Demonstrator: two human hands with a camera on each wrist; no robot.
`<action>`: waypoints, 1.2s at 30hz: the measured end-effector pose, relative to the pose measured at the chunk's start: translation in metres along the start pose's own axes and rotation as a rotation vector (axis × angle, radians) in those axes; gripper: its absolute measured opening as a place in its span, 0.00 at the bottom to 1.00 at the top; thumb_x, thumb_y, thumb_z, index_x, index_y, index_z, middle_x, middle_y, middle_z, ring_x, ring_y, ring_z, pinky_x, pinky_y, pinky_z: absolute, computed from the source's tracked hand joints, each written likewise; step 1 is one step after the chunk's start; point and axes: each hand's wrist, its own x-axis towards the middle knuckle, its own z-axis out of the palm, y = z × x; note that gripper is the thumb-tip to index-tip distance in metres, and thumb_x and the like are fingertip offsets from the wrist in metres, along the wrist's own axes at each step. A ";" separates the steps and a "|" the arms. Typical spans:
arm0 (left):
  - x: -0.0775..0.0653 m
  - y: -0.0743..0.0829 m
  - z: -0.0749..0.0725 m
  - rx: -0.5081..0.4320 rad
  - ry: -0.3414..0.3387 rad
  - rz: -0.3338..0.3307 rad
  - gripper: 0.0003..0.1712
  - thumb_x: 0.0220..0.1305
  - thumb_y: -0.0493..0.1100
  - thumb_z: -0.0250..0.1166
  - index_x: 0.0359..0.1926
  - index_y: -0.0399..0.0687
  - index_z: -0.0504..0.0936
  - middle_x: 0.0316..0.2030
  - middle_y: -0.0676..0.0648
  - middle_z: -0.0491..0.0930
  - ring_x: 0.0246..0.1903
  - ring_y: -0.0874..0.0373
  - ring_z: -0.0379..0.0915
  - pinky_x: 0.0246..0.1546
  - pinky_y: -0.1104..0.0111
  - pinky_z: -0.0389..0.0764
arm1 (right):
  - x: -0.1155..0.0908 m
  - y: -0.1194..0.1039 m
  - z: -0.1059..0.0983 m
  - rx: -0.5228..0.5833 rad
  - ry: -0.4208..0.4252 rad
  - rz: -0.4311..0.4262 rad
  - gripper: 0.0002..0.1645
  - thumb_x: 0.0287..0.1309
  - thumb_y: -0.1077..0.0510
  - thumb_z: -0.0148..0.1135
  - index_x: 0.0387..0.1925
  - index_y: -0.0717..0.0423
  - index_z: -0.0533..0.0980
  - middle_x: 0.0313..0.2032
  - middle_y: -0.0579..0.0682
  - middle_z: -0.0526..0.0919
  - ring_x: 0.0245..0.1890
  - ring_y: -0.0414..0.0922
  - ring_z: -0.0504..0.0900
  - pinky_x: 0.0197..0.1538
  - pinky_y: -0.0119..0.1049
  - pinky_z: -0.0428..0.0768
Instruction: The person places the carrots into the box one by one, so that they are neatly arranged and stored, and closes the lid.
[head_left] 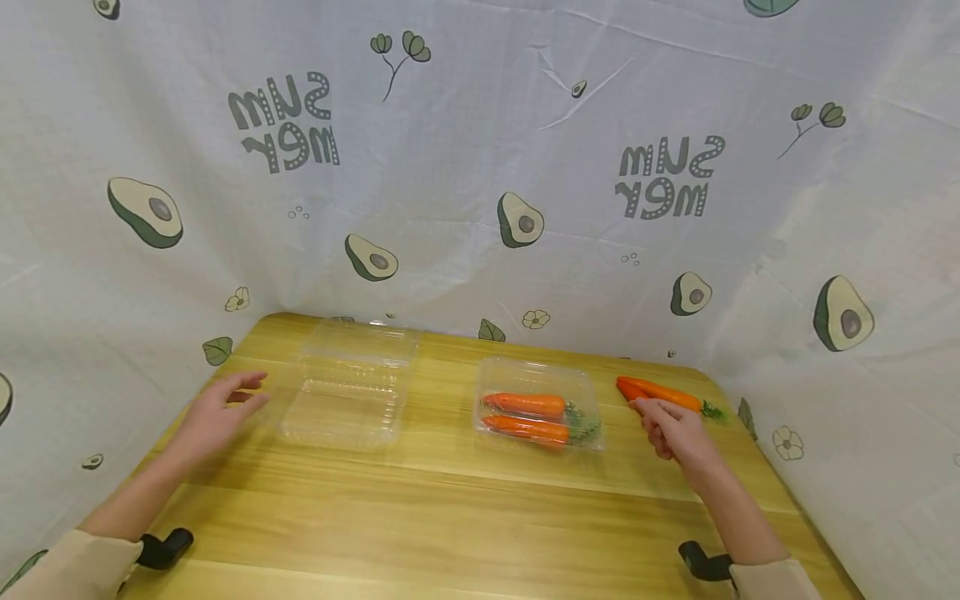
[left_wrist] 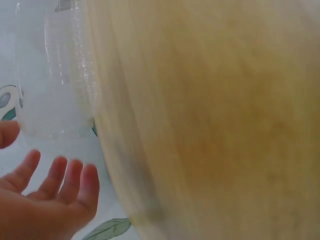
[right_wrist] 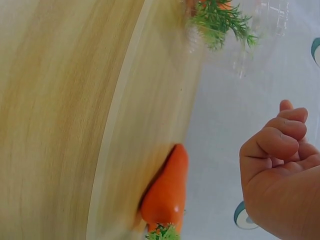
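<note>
In the head view my left hand (head_left: 217,417) hovers left of a clear plastic clamshell box (head_left: 341,417) whose lid stands raised at the back. Its fingers are spread and relaxed, with nothing in them, as the left wrist view also shows. My right hand (head_left: 678,437) is at the right, its fingers curled in toward the palm and nothing visible in them. Its fingertips overlap a reddish carrot (head_left: 628,389) in the head view. Beside that lies an orange carrot (head_left: 671,395) with green leaves. In the right wrist view a carrot (right_wrist: 167,195) lies on the table, apart from the hand.
Between the hands stands a second clear clamshell box (head_left: 495,371) with two carrots (head_left: 528,406) inside, their green tops to the right. The wooden table (head_left: 450,517) ends at a white patterned curtain (head_left: 450,167), which rises at the back and both sides.
</note>
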 end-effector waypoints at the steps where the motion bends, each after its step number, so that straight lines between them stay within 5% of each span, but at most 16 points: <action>1: 0.001 -0.003 0.000 -0.019 -0.024 -0.007 0.32 0.77 0.49 0.56 0.71 0.33 0.65 0.62 0.28 0.70 0.56 0.37 0.71 0.44 0.61 0.78 | 0.000 0.000 -0.001 0.004 0.002 -0.002 0.20 0.72 0.39 0.55 0.35 0.49 0.78 0.22 0.42 0.67 0.19 0.38 0.63 0.23 0.39 0.59; 4: 0.002 -0.009 -0.001 -0.102 -0.112 -0.024 0.34 0.78 0.48 0.55 0.74 0.32 0.60 0.62 0.27 0.70 0.52 0.52 0.76 0.40 0.68 0.81 | 0.002 0.002 -0.003 0.003 -0.001 -0.008 0.19 0.73 0.40 0.55 0.32 0.47 0.78 0.21 0.42 0.67 0.19 0.38 0.63 0.25 0.43 0.56; 9: 0.003 -0.013 -0.003 -0.208 -0.209 -0.028 0.37 0.77 0.48 0.55 0.76 0.34 0.55 0.65 0.26 0.67 0.46 0.75 0.70 0.41 0.66 0.82 | 0.005 0.001 -0.007 0.013 -0.003 -0.003 0.19 0.72 0.40 0.55 0.35 0.48 0.78 0.20 0.41 0.67 0.18 0.38 0.62 0.28 0.45 0.54; 17: 0.006 -0.013 -0.007 -0.253 -0.269 -0.033 0.38 0.77 0.47 0.56 0.79 0.39 0.51 0.66 0.27 0.65 0.50 0.66 0.72 0.43 0.64 0.82 | 0.009 0.000 -0.012 -0.030 -0.005 0.014 0.18 0.73 0.42 0.54 0.35 0.50 0.76 0.22 0.43 0.66 0.20 0.40 0.62 0.26 0.38 0.62; 23: 0.007 -0.011 -0.010 -0.234 -0.293 -0.028 0.38 0.77 0.47 0.56 0.79 0.39 0.51 0.66 0.28 0.65 0.52 0.62 0.72 0.44 0.63 0.82 | 0.014 0.002 -0.018 -0.108 -0.013 0.018 0.30 0.75 0.43 0.52 0.64 0.61 0.70 0.22 0.44 0.65 0.21 0.41 0.62 0.27 0.39 0.65; 29: 0.007 -0.010 -0.009 -0.222 -0.302 -0.029 0.37 0.77 0.47 0.55 0.78 0.39 0.53 0.67 0.29 0.65 0.56 0.47 0.72 0.45 0.62 0.82 | 0.016 0.005 -0.024 -0.206 0.023 0.030 0.36 0.74 0.43 0.54 0.68 0.66 0.67 0.19 0.42 0.63 0.20 0.43 0.62 0.27 0.39 0.68; 36: 0.008 -0.012 -0.009 -0.222 -0.304 -0.030 0.37 0.77 0.48 0.56 0.78 0.41 0.54 0.67 0.30 0.65 0.53 0.55 0.72 0.43 0.63 0.81 | 0.019 0.013 -0.035 -0.282 0.043 0.066 0.41 0.72 0.39 0.55 0.71 0.65 0.65 0.20 0.41 0.62 0.20 0.42 0.62 0.29 0.40 0.69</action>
